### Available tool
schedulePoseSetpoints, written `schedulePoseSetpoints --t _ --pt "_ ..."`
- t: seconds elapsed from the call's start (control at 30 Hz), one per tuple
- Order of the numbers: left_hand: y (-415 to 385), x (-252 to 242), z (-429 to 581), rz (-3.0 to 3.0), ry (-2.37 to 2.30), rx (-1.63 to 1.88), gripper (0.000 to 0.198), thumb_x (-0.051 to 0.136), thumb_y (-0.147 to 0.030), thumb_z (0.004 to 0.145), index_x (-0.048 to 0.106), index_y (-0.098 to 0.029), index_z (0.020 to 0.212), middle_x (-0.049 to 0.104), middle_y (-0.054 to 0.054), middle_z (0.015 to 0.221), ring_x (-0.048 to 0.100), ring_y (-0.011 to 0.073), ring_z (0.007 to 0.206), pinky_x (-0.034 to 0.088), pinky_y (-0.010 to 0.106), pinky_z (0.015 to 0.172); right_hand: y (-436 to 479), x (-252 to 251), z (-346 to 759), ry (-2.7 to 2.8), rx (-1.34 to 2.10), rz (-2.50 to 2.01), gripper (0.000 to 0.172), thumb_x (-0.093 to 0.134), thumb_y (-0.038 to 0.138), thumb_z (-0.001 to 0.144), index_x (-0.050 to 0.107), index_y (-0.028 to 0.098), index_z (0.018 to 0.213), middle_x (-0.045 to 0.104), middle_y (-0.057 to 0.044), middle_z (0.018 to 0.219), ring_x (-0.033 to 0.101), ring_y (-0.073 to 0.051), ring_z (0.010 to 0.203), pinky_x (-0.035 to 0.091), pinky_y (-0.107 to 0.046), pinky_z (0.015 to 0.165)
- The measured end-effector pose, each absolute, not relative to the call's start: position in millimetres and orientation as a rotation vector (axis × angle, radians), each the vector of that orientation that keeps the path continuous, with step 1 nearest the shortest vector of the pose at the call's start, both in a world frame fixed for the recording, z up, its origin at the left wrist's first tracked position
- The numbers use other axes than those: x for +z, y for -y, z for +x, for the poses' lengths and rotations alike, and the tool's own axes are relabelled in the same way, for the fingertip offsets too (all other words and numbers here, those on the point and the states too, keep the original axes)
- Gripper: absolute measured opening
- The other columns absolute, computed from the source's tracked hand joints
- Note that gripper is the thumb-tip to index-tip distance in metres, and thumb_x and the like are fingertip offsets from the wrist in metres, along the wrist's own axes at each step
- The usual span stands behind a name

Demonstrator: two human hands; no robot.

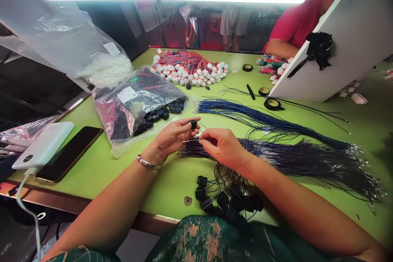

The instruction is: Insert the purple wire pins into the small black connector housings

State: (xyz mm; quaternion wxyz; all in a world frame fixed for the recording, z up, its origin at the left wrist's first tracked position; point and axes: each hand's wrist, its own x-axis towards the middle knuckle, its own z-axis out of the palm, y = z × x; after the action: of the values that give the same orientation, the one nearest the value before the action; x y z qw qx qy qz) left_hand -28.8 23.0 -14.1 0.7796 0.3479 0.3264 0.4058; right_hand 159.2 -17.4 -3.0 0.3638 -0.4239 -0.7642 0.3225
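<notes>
My left hand (173, 137) pinches a small black connector (193, 123) between thumb and fingertips above the green table (101, 159). My right hand (222, 145) is closed in a pinch on a thin dark wire, its tip pointing at the connector. Below the right hand lies a bundle of dark purple wires (294, 159). A bundle of blue wires (254, 116) lies behind it. Several finished black connectors with wires (227, 202) are heaped at the near table edge.
A plastic bag of black connectors (135, 106) lies left of my hands. A phone (69, 153) and white power bank (43, 145) sit at the left edge. Red wires with white connectors (190, 67), tape rolls (272, 103), a white board (340, 45) and a person in red (294, 24) are behind.
</notes>
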Motion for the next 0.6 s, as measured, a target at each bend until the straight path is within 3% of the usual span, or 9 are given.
schedulePoseSetpoints --t 0.27,0.47,0.6 --pt "-21.1 -13.4 -22.2 0.525 -0.746 0.844 0.028 0.05 -0.014 0.088 0.063 -0.004 0.11 0.061 0.007 0.069 0.058 0.0104 0.056 0.048 0.017 0.049 -2.4 -9.9 173.3 1.748 0.922 -1.332 0.019 0.055 0.027 0.077 0.066 0.014 0.068 0.051 0.002 0.055 0.039 -0.009 0.052 0.03 -0.024 0.053" --pt "-18.3 -16.1 -16.0 0.505 -0.821 0.89 0.019 0.046 -0.017 0.092 0.059 -0.01 0.08 0.062 0.009 0.065 0.058 0.009 0.052 0.046 0.014 0.047 -5.5 -11.7 174.0 1.673 1.081 -1.346 0.025 0.058 0.034 0.076 0.07 0.013 0.072 0.054 0.001 0.058 0.042 -0.01 0.057 0.032 -0.024 0.055" --pt "-18.3 -17.3 -14.9 0.528 -0.85 0.873 0.022 0.045 -0.02 0.094 0.056 -0.01 0.077 0.062 0.009 0.063 0.057 0.0085 0.048 0.045 0.014 0.043 -5.6 -12.5 172.4 1.586 1.138 -1.347 0.025 0.061 0.036 0.074 0.069 0.013 0.069 0.054 0.001 0.059 0.043 -0.011 0.059 0.033 -0.024 0.056"
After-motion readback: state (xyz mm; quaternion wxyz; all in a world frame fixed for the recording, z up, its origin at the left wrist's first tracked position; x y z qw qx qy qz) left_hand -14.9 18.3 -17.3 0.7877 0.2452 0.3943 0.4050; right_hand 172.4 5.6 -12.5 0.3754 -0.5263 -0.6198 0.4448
